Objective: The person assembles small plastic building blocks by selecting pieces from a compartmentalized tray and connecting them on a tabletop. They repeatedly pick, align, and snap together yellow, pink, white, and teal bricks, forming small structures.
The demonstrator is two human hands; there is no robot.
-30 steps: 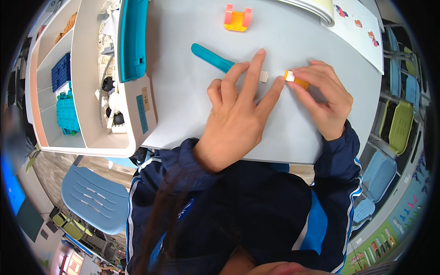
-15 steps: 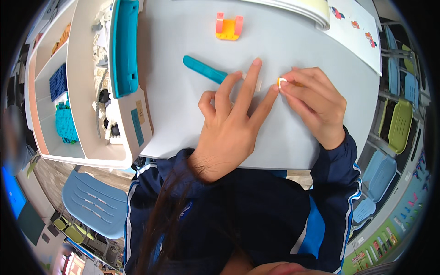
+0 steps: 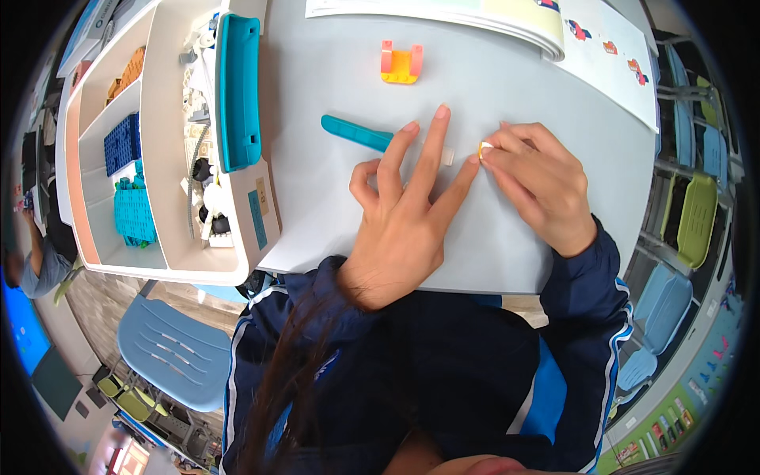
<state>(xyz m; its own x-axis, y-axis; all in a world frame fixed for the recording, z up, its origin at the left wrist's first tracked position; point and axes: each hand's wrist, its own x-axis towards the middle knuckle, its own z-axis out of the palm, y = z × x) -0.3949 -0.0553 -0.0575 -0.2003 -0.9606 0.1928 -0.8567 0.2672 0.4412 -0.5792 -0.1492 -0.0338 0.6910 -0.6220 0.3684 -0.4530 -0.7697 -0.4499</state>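
Note:
My right hand (image 3: 546, 178) pinches a small white and yellow toy brick (image 3: 485, 149) between thumb and fingertips, which partly cover it. My left hand (image 3: 400, 214) lies over the table with its fingers spread, and its thumb tip reaches the brick's near side. Beneath the left fingers rests a long teal brick separator (image 3: 352, 131), its right end hidden. A small whitish, see-through piece (image 3: 448, 157) shows between the left index finger and thumb. Farther off stands a yellow and pink brick assembly (image 3: 401, 65), with two raised pink sides.
To the left, a white sorting box (image 3: 154, 273) with a teal handle (image 3: 239, 95) holds blue, teal, orange, white and black bricks. An open booklet (image 3: 443, 14) and a printed sheet (image 3: 609, 71) lie at the far right. A blue chair (image 3: 174, 352) stands lower left.
The whole scene has shifted slightly in view, with the box farther right. My right fingers have turned the small brick a little, and less of its face shows. My left hand stays spread.

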